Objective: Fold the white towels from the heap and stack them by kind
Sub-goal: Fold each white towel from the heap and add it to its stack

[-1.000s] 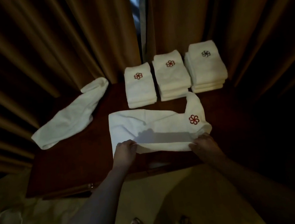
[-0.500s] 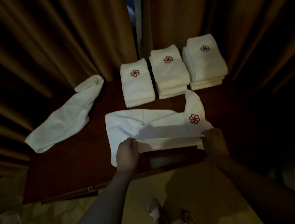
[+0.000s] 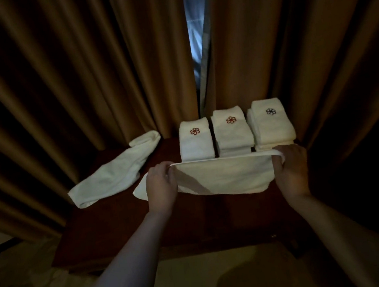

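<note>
Dark wood bench [image 3: 194, 226], brown curtains [image 3: 79, 73] behind, gap at 12 o'clock. Left hand [image 3: 161, 187], right hand [image 3: 292, 170] each pinch towel [image 3: 230, 176] edge.

- the left hand [image 3: 161, 186] and the right hand [image 3: 292, 170], which a second ago pinched the near edge of the flat white terry towel [image 3: 226, 179] low at the front of the dark wooden table [image 3: 128, 236], now grip that edge raised and carried toward the far side.
- the edge now runs taut between the hands, just in front of the folded stacks.
- the towel's red flower emblem, seen earlier at its right end, is now out of sight.
</note>
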Demonstrator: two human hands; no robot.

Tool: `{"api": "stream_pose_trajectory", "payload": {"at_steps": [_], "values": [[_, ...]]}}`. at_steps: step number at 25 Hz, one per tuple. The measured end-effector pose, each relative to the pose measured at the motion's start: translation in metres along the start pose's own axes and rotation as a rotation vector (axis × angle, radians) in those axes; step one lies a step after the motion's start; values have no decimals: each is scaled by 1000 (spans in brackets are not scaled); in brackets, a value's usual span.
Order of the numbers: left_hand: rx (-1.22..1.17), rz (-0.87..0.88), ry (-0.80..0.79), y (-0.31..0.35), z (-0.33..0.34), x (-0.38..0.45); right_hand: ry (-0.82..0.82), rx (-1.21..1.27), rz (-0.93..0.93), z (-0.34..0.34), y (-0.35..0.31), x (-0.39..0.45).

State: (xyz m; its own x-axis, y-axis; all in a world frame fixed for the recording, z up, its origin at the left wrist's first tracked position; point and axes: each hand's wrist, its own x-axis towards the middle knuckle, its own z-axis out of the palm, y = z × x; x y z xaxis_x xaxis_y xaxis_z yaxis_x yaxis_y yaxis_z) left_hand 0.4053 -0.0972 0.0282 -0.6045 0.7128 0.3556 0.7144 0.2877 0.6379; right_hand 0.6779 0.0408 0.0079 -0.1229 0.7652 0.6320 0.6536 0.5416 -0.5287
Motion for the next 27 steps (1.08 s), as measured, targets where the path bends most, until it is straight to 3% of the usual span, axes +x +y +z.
{"api": "stream_pose_trajectory", "payload": {"at_steps": [2, 7, 13, 17, 20, 27], "values": [[5, 47, 57, 9, -22, -4, 11, 41, 33, -18, -16, 2], [-48, 134, 182, 25, -75, -34, 134, -3, -116, -62, -56, -22], [-56, 166, 139, -7, -112, -100, 83, -113, -80, -91, -82, -98], [-53, 109, 40, -42, -112, -138, 22, -205, -90, -90, -82, -145], [3, 55, -6, -61, -104, -143, -30, -199, 26, -73, -77, -162], [42, 4, -68, -81, -45, -98, -139, -216, 83, -12, -30, -125]]}}
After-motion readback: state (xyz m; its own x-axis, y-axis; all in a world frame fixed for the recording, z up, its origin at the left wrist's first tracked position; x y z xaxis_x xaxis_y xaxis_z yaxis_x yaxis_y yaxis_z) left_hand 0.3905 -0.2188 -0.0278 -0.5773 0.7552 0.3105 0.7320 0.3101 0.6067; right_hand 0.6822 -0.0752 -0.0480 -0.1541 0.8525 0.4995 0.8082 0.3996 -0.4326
